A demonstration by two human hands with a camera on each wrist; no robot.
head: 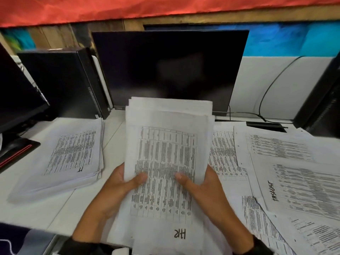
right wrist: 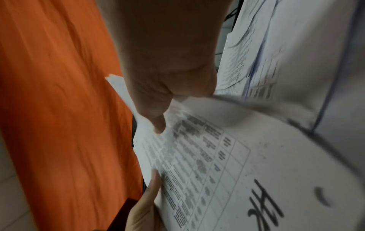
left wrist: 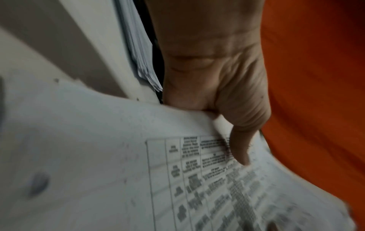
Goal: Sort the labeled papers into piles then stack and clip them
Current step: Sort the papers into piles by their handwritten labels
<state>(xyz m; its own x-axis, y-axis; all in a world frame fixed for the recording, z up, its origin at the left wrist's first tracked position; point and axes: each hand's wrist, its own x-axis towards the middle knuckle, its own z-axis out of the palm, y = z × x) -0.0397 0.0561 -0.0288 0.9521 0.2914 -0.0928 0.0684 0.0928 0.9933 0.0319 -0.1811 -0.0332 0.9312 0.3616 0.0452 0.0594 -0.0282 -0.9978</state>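
Both hands hold one thick bunch of papers, the HR stack (head: 166, 162), up off the tabletop (head: 60, 207), right in front of the person. The left hand (head: 117, 183) grips the left side w/ its thumb on top. The right hand (head: 200, 184) grips the right side the same way. The rest of the fingers are under the sheets, so I can't see them. The stack's long way runs from the person toward the dark monitor (head: 171, 70). The "HR" mark sits at the near end.

The pile w/ an "IT" mark, the IT pile (head: 73, 153), lies flat to the left, closer to the left hand. More papers, the loose sheets (head: 287, 173), spread out messy on the right, closer to the right hand. One of them says something like "TASKLIST", but it's hard to read.

I think the HR stack needs its own bare spot to go down, prob. in the middle, between the IT pile and the loose sheets.

Hard to see: no clip shows anywhere. The wrist views are blurry. The stack's top edges don't line up. The bottom of the stack is cut off at the picture's edge. A black box (head: 60, 81) stands behind the IT pile.
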